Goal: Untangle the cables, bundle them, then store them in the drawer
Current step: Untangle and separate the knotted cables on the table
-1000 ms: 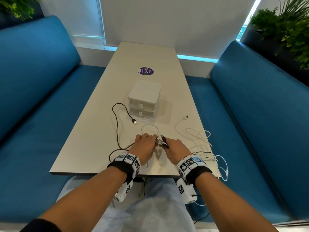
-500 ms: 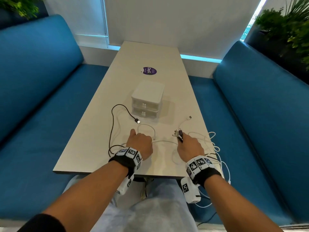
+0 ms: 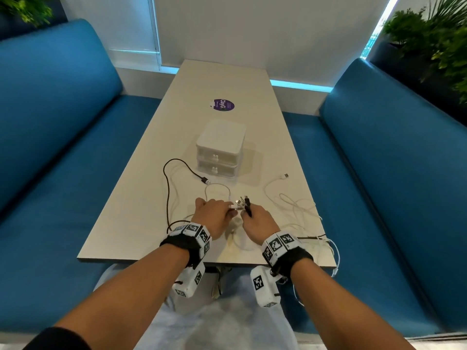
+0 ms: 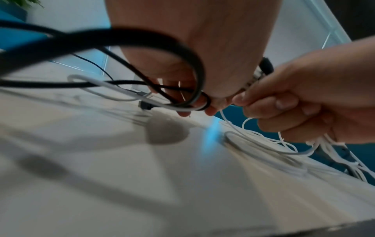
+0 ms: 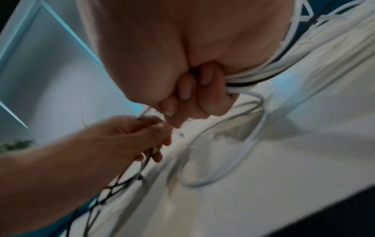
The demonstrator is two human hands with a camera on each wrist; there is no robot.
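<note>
My left hand (image 3: 214,215) and right hand (image 3: 256,218) meet near the table's front edge. Between them stands a cluster of cable plugs (image 3: 243,201). The right hand (image 5: 192,99) is a fist round a bunch of white and black cables (image 5: 243,80). The left hand (image 4: 194,105) curls its fingers round a black cable (image 4: 142,40) and a white one (image 4: 105,86). The black cable (image 3: 166,188) loops out to the left; loose white cables (image 3: 290,205) sprawl right and hang over the edge. A white two-drawer unit (image 3: 219,150) stands behind, both drawers closed.
The pale table (image 3: 227,82) runs away from me between two blue benches (image 3: 50,147). A purple sticker (image 3: 220,105) lies beyond the drawer unit. One white USB plug (image 3: 285,176) lies free at the right. Plants stand at both far corners.
Half a second ago my hands were apart with a white cable stretched between them. They have come back together, and the left hand now meets the plug cluster.
</note>
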